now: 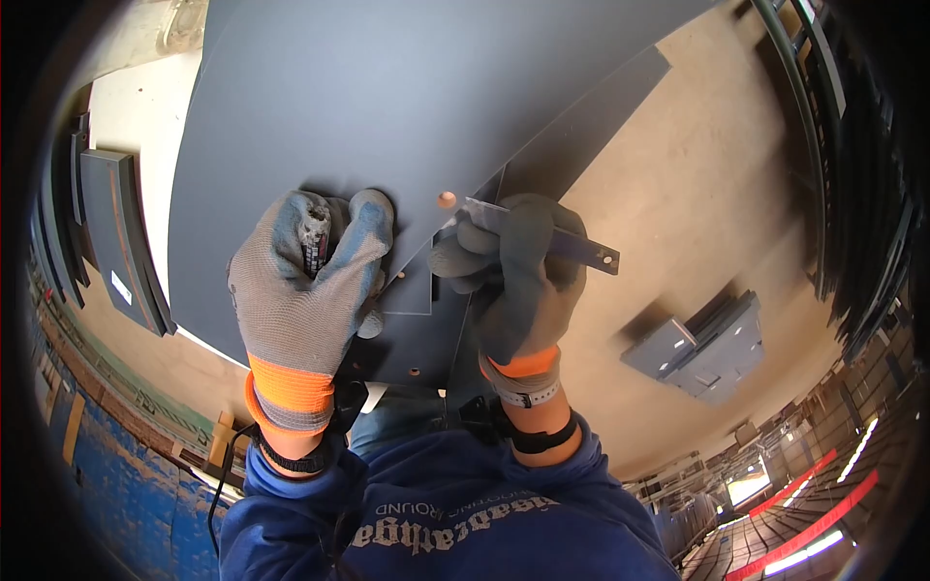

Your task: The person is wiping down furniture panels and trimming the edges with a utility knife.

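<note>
Both my hands wear grey work gloves with orange cuffs. A large dark grey panel (320,107) lies in front of me, with a round hole in it near its slanted right edge. On the panel, my left hand (305,266) is closed around a small stick-like thing (315,250) with dark and light marks; its kind is mostly hidden by the fingers. My right hand (518,266) pinches a flat metal ruler (586,253) with a hole at its outer end. The ruler's other end reaches toward the panel's slanted edge, close to the round hole.
Another dark panel (596,126) shows from under the large one. Stacked dark panels (121,237) stand at the left, and smaller pieces (707,349) lie on the floor (668,223) at the right. Several dark panels (872,174) stand along the far right.
</note>
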Demonstrator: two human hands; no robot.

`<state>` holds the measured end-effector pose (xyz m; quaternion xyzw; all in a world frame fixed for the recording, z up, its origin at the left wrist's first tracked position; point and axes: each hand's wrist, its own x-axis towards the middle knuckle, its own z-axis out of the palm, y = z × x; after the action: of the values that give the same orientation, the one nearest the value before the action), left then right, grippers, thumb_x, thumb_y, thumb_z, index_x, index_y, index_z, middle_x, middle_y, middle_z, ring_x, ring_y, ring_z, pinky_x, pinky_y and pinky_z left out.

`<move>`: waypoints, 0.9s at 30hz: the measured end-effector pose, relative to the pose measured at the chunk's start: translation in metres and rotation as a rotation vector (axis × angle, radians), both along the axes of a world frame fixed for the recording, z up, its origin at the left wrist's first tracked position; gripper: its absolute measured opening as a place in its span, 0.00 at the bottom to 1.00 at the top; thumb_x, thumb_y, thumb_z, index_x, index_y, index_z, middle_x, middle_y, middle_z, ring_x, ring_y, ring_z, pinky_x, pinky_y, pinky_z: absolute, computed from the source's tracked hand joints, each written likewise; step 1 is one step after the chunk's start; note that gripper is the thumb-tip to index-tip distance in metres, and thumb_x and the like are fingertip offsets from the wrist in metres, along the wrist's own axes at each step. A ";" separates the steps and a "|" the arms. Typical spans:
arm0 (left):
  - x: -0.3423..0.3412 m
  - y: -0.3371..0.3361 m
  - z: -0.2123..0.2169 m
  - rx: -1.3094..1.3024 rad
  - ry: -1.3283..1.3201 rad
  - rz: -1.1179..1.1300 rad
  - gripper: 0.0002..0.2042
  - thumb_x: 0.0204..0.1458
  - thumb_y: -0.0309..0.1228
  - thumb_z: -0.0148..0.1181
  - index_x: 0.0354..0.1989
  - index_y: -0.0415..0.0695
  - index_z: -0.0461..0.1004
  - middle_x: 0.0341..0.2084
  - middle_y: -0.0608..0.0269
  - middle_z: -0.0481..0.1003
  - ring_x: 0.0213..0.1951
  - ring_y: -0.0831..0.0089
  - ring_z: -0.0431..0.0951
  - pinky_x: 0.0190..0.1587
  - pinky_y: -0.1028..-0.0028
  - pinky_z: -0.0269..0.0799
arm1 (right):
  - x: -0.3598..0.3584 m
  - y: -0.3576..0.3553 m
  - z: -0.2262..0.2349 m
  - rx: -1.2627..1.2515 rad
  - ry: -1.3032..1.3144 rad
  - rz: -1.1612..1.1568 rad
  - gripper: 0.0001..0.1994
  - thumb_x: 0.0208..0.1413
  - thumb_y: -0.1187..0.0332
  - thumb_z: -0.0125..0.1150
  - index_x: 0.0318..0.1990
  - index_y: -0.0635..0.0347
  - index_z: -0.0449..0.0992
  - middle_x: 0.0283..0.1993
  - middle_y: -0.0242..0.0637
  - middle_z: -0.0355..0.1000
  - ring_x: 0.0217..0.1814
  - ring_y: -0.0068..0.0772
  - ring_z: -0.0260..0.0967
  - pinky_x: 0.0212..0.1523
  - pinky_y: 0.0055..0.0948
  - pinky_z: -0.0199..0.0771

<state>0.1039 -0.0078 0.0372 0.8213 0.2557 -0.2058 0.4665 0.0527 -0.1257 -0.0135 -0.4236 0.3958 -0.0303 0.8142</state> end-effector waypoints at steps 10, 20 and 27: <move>-0.001 0.003 -0.002 0.060 -0.032 -0.078 0.11 0.53 0.31 0.62 0.22 0.41 0.69 0.10 0.66 0.68 0.10 0.83 0.65 0.10 0.81 0.56 | 0.007 0.002 0.006 0.014 0.083 -0.045 0.15 0.61 0.59 0.54 0.36 0.64 0.70 0.24 0.38 0.72 0.19 0.29 0.71 0.17 0.21 0.64; 0.000 0.002 -0.001 0.018 -0.044 -0.058 0.10 0.54 0.29 0.61 0.23 0.40 0.70 0.11 0.66 0.69 0.10 0.83 0.65 0.11 0.81 0.55 | 0.011 -0.003 0.013 0.012 0.130 -0.023 0.15 0.62 0.59 0.51 0.35 0.65 0.71 0.24 0.36 0.70 0.19 0.26 0.66 0.19 0.21 0.62; -0.001 0.006 -0.003 0.051 -0.046 -0.088 0.10 0.54 0.31 0.61 0.24 0.40 0.71 0.11 0.66 0.69 0.10 0.83 0.64 0.11 0.81 0.55 | 0.010 -0.004 0.016 0.046 0.104 0.016 0.14 0.62 0.60 0.50 0.35 0.65 0.71 0.24 0.35 0.70 0.19 0.26 0.66 0.20 0.21 0.64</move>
<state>0.1026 -0.0017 0.0342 0.8481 0.2136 -0.2004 0.4416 0.0632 -0.1297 0.0020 -0.4089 0.4347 0.0072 0.8024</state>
